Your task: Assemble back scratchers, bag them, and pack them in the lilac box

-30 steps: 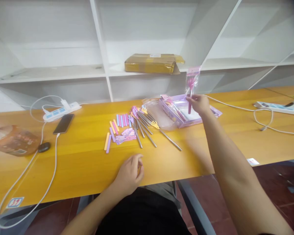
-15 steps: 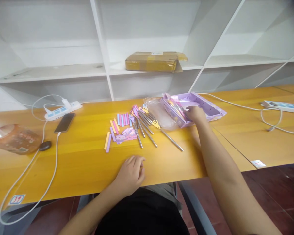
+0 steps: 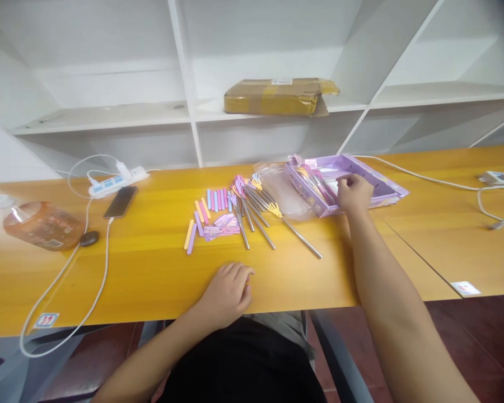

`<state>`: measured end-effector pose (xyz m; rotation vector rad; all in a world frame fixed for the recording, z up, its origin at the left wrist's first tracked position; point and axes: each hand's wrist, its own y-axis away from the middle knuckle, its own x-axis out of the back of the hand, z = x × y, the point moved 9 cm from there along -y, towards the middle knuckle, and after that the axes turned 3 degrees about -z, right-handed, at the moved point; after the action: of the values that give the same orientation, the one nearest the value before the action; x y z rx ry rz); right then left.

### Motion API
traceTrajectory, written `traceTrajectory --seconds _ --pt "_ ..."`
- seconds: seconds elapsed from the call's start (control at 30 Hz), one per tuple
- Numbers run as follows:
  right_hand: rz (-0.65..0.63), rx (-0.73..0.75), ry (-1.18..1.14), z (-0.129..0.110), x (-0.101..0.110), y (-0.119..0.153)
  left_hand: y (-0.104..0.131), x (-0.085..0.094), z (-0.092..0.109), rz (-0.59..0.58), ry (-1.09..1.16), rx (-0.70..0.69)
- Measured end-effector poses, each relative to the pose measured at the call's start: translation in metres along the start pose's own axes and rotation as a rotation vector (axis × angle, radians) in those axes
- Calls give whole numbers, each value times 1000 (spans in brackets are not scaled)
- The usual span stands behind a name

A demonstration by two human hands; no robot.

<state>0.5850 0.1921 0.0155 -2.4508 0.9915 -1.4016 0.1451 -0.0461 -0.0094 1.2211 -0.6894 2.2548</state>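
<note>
My right hand (image 3: 355, 193) is over the purple open box (image 3: 380, 187), its fingers curled together; whatever they hold, if anything, is hidden. Beside its fingertips, on the left side of that box, lie several back scratchers in clear wrapping (image 3: 317, 179). My left hand (image 3: 231, 294) rests at the table's front edge, fingers loosely curled in with nothing visible in them. Between the hands lies a pile of back scratchers (image 3: 252, 204) with metal rods and small coloured hand-shaped heads. One yellow-headed back scratcher (image 3: 300, 235) lies apart to the right.
Coloured flat sticks (image 3: 218, 200) and printed cards (image 3: 224, 225) lie left of the pile. Clear plastic packaging (image 3: 283, 190) is behind it. A phone (image 3: 121, 202), power strip (image 3: 120, 182), cables and orange bottle (image 3: 44, 225) stand left. A cardboard box (image 3: 273, 98) sits on the shelf.
My right hand has drawn back slightly from the wrapped back scratchers, and its fingers have curled in. My left hand stays in place. The whole view has shifted a little.
</note>
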Motion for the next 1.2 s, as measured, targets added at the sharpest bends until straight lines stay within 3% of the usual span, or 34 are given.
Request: traceTrajectory --seconds 0.1,0.23,0.4,0.5,0.63,0.7,0.8,0.9,1.07,1.2 --pt "59 65 -37 -14 10 4 0 0 -1 -1 -5 5" --pt "44 207 -72 -58 11 16 -2 -1 -1 -5 -11 10" --pt "-294 487 40 -132 -21 51 0 4 1 -28 -29 27" --pt "-487 595 93 -156 -37 75 4 24 -10 -19 -64 57" --pt "-715 636 145 -162 -52 97 12 79 -56 213 -241 212" --pt "-822 629 173 -159 -59 105 18 96 -83 262 -324 299" --pt "-900 609 273 -156 -65 111 25 98 -116 164 -392 417" --pt "-927 635 423 -159 -69 118 31 93 -132 74 -450 496" --pt "-913 645 519 -168 -67 126 37 99 -141 132 -475 512" --pt "-883 630 412 -174 -53 117 52 109 -161 155 -477 608"
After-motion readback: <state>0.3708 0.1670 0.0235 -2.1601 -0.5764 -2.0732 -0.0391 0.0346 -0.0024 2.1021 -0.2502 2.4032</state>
